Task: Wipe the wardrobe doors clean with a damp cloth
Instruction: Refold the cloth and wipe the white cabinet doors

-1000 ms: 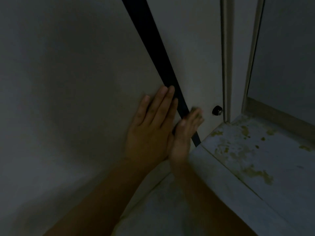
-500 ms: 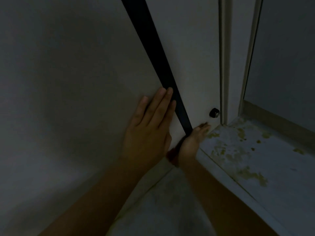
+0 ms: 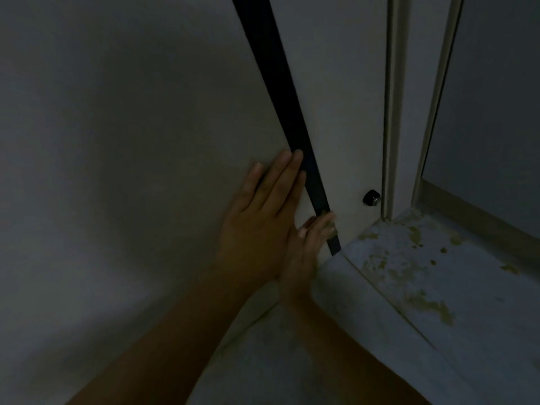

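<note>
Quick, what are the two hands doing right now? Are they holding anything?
Left hand: open, fingers straight, flat on the pale wardrobe door.
Right hand: at the black vertical strip; too dark and blurred to tell whether it holds anything.

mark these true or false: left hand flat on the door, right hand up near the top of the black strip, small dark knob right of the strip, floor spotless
1. The left hand lies flat on the wardrobe door. True.
2. The right hand is near the top of the black strip. False: it is at the strip's lower end.
3. A small dark knob sits right of the strip. True.
4. The floor is spotless. False: yellowish blotches mark it.
</note>
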`<move>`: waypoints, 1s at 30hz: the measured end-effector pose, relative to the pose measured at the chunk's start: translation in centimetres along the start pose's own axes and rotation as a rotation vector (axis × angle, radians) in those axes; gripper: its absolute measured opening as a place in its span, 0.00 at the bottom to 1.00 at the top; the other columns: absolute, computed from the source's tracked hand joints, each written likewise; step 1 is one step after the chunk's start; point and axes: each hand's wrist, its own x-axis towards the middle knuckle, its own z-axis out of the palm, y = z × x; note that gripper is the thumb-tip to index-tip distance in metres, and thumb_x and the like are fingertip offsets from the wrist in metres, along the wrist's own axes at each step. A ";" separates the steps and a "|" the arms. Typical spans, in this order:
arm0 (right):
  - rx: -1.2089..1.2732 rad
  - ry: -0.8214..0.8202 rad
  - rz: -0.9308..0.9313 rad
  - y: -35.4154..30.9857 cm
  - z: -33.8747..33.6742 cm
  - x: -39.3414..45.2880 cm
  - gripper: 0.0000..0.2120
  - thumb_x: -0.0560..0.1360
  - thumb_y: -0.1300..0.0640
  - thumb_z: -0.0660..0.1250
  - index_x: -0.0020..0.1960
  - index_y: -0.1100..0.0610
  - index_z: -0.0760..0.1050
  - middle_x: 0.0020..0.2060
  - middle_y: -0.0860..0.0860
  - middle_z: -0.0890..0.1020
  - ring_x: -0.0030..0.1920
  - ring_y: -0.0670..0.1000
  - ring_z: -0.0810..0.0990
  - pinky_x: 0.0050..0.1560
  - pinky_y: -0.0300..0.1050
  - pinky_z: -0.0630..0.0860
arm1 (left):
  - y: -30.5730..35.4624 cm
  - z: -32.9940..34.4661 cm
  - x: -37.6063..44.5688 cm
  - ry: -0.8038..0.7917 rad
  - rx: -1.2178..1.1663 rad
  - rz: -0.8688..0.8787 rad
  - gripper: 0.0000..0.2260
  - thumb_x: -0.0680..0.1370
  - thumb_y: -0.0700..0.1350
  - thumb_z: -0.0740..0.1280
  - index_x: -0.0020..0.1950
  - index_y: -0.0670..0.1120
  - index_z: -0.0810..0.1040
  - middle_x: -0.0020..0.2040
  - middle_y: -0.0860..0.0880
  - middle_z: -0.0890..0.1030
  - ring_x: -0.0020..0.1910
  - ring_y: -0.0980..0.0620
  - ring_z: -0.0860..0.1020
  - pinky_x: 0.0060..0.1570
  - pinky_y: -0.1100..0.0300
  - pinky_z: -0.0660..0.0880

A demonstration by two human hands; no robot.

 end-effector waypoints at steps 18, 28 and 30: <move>-0.001 -0.197 0.458 -0.1 -0.3 -4.4 0.24 0.83 0.55 0.49 0.77 0.56 0.46 0.76 0.56 0.54 0.75 0.57 0.56 0.73 0.47 0.52 | -4.1 -5.6 -11.9 0.014 -0.170 -0.287 0.27 0.74 0.44 0.58 0.72 0.36 0.65 0.75 0.40 0.60 0.76 0.46 0.54 0.75 0.49 0.46; -0.096 -0.738 0.324 -8.1 -2.3 -12.5 0.23 0.80 0.54 0.60 0.75 0.53 0.61 0.68 0.52 0.72 0.66 0.53 0.72 0.67 0.45 0.67 | -5.7 -8.6 -20.9 -0.070 -0.329 -0.531 0.27 0.76 0.46 0.57 0.72 0.35 0.64 0.74 0.39 0.62 0.75 0.44 0.55 0.75 0.50 0.45; -0.038 -0.768 0.282 -10.5 -2.6 -13.1 0.23 0.80 0.57 0.60 0.75 0.54 0.61 0.68 0.52 0.72 0.64 0.52 0.74 0.65 0.43 0.70 | -5.8 -8.7 -22.3 -0.095 -0.372 -0.568 0.25 0.78 0.47 0.55 0.72 0.35 0.65 0.74 0.39 0.64 0.74 0.44 0.58 0.74 0.48 0.49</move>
